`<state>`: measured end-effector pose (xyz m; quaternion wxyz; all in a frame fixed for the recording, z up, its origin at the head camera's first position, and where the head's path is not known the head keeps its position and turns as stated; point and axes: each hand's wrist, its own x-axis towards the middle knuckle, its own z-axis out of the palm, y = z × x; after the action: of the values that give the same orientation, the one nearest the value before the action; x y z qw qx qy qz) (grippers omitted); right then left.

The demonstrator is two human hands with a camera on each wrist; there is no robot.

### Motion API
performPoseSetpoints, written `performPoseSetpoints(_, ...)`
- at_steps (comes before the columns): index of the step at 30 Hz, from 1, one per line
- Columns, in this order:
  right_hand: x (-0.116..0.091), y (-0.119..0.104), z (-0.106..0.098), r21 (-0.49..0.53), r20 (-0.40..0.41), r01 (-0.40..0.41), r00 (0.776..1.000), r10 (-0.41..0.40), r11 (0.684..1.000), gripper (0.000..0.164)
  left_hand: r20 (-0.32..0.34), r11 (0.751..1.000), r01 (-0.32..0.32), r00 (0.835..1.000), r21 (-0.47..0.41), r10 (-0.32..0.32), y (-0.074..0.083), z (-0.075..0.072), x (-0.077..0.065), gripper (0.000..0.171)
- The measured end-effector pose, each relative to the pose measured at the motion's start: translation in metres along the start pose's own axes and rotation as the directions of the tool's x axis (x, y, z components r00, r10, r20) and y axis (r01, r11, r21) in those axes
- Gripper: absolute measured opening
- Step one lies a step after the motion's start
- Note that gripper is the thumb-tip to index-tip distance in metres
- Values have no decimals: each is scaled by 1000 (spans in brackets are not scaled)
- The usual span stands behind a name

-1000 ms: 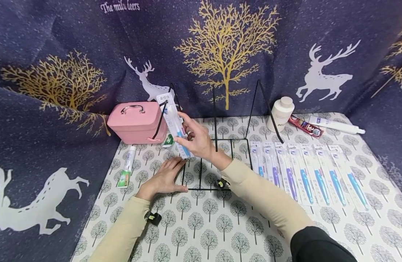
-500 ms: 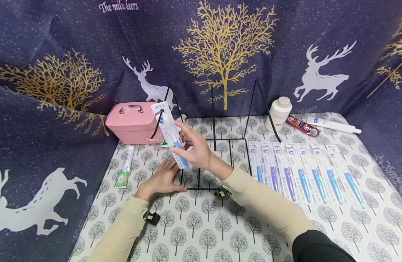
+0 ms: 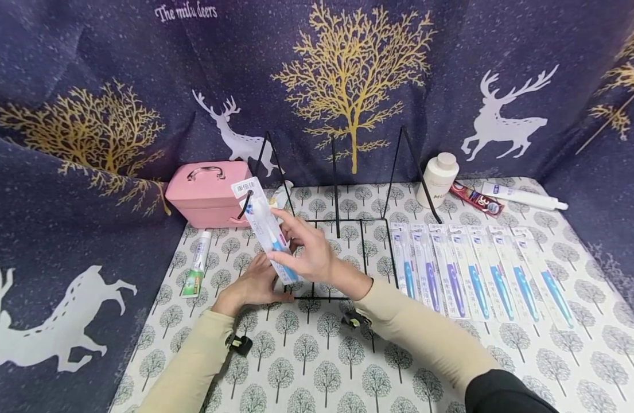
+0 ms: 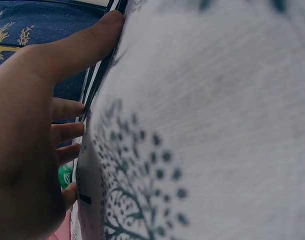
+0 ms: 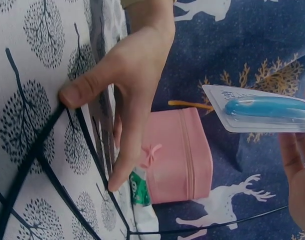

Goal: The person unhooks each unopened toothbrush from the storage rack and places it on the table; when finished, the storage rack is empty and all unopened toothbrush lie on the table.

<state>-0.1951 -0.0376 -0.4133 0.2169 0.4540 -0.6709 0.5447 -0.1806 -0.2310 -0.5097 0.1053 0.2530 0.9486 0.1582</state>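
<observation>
My right hand pinches a toothbrush in a clear blister pack by its lower half. The pack leans, with its blue handle at the bottom. Its card's top meets the left prong of a black wire rack, whose tip shows at the hanging hole. At the rack's front left base corner my left hand rests, thumb and fingers spread and touching the wire. The right wrist view shows the left hand on the wire and the pack's blue handle end. In the left wrist view its thumb lies against the rack.
Several packaged toothbrushes lie in a row right of the rack. Left stand a pink case and a toothpaste tube. Behind at right are a white bottle, a red packet and a white tube.
My right hand and the toothbrush pack have moved down and toward me, and the card's top has slid down along the prong to nearer its tip. The left hand stays on the rack corner.
</observation>
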Motion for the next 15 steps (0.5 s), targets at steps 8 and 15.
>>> performPoseSetpoints(8,-7,-13,3,25,-11,55,998,-55,998,79,-44,990,47,998,-135,-53,2,0,4,85)
performPoseSetpoints(15,-12,-24,3,29,20,79,997,-79,996,80,-100,972,-4,995,-236,-20,1,0,6,56)
